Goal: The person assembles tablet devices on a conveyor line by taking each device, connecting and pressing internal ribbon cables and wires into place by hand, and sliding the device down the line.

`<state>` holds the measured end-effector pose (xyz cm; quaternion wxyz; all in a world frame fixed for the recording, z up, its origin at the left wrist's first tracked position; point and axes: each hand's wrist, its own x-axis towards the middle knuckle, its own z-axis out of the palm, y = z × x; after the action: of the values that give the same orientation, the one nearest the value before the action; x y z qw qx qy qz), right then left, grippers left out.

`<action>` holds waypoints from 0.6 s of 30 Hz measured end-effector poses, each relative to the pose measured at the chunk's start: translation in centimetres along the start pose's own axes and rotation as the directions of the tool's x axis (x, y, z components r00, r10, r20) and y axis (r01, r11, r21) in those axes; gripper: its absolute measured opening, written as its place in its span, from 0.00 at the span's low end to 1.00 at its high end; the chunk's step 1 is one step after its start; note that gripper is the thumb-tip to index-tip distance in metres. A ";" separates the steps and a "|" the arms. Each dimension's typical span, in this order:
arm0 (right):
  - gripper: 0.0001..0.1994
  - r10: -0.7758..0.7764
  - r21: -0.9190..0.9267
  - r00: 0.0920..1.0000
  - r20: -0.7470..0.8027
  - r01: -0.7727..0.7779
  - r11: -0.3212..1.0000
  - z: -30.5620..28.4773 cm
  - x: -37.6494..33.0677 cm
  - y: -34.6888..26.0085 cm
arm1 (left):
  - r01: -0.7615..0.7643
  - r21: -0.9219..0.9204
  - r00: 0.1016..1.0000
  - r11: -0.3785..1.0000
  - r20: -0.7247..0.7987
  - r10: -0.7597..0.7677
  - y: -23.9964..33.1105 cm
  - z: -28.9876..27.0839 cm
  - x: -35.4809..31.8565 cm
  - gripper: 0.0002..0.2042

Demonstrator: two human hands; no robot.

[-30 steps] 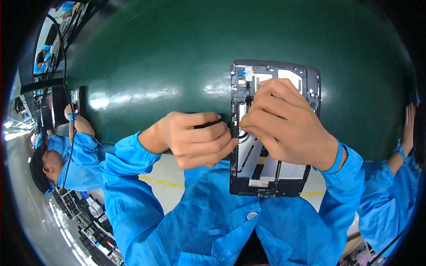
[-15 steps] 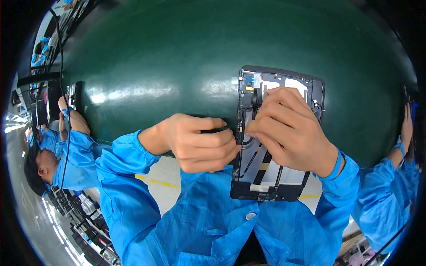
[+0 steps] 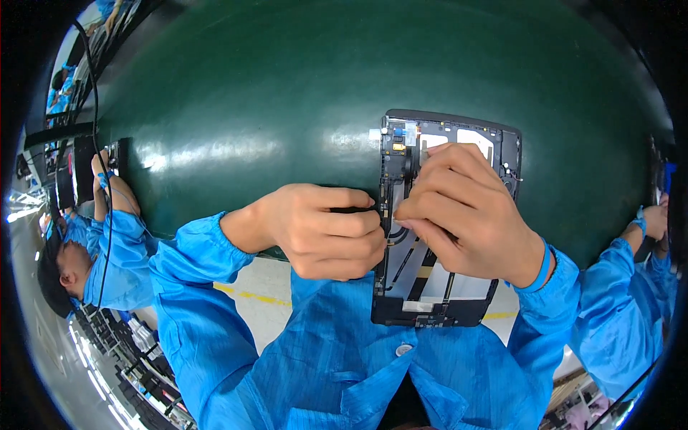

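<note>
An opened tablet [image 3: 469, 308] with its circuit parts, black cables and pale battery panels bare reaches from the green table over its near edge. My left hand [image 3: 326, 229] is closed at the tablet's left side, its curled fingertips against the frame; the thumb tip is hidden. Over the middle of the tablet, my right hand [image 3: 469, 215] has thumb and index finger pinched together beside a curved black cable [image 3: 396, 234]. Whatever sits in that pinch is too small to make out. A clear tab [image 3: 375, 134] sticks out at the tablet's upper left.
The green table [image 3: 251, 86] stretches away in front of me. At the left, a person in blue [image 3: 118, 251] works with dark devices near a hanging black cable [image 3: 95, 107]. Another blue-sleeved person [image 3: 620, 301] is at the right edge.
The tablet has shifted very slightly left at its far end. My right fingertips have edged left, while both hands keep nearly the same pose. The right-hand neighbour's hand has lowered.
</note>
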<state>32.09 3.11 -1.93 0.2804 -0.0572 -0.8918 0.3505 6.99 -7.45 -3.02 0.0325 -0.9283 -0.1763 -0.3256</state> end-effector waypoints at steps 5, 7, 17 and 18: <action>0.11 0.017 -0.008 1.000 0.024 -0.017 1.000 -0.6 0.5 0.1 | -0.037 0.034 0.999 0.999 0.040 0.036 -0.4 -0.6 0.1 0.10; 0.13 0.000 -0.002 1.000 0.020 0.000 1.000 -0.7 0.6 0.2 | -0.008 0.058 1.000 0.998 0.029 0.007 -0.2 -0.4 0.0 0.10; 0.13 -0.040 -0.114 0.999 0.027 0.043 0.993 -0.2 0.6 -0.4 | 0.062 0.102 0.998 0.993 -0.037 -0.058 0.0 0.1 -0.8 0.13; 0.13 -0.029 -0.117 0.999 0.033 0.033 0.993 -0.2 0.5 -0.7 | 0.063 0.077 0.997 0.995 -0.049 -0.060 0.3 0.3 -1.0 0.12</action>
<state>31.80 2.86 -1.14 0.2680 -0.0543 -0.9160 0.2936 6.55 -7.95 -3.81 0.0628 -0.9127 -0.2166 -0.3407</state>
